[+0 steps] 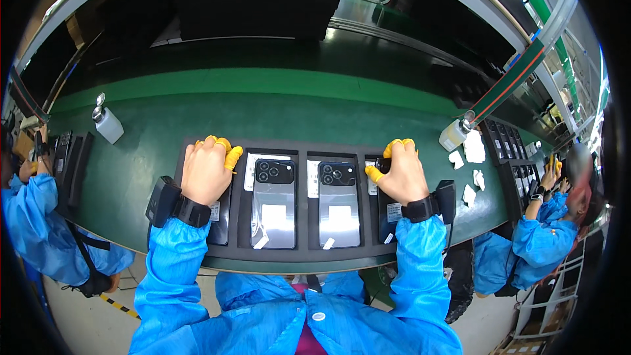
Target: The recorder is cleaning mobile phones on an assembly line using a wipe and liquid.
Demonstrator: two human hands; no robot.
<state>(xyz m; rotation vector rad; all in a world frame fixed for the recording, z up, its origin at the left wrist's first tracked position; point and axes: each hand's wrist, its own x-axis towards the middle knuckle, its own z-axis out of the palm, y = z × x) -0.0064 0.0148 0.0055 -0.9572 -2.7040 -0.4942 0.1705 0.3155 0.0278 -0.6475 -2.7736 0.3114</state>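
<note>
Green worktable (151, 125) spanned the stn., w/ one co-worker in blue (33, 207) at far L and another blue-clad co-worker (542, 243) at far R. Black compartmented tray (303, 207) lay at its near edge, directly before the wearer. Two ctr. slots held the L-ctr. smartphone (274, 196) and R-ctr. smartphone (338, 197), backs up, camera blocks at top, each w/ white label. Outer slots: dark L-end phone (220, 227) and dark R-end phone (392, 229), both partly hidden by hands. L hand (206, 171) was over tray's L end, fingers curled narrow, yellow finger cots (233, 158) on tips; R hand (404, 174) likewise over R end. Grip on tray or phones: can't tell. White dispenser bottle (109, 127) stood L, well apart; second bottle (452, 136) stood R, near crumpled white wipes (474, 147).
</note>
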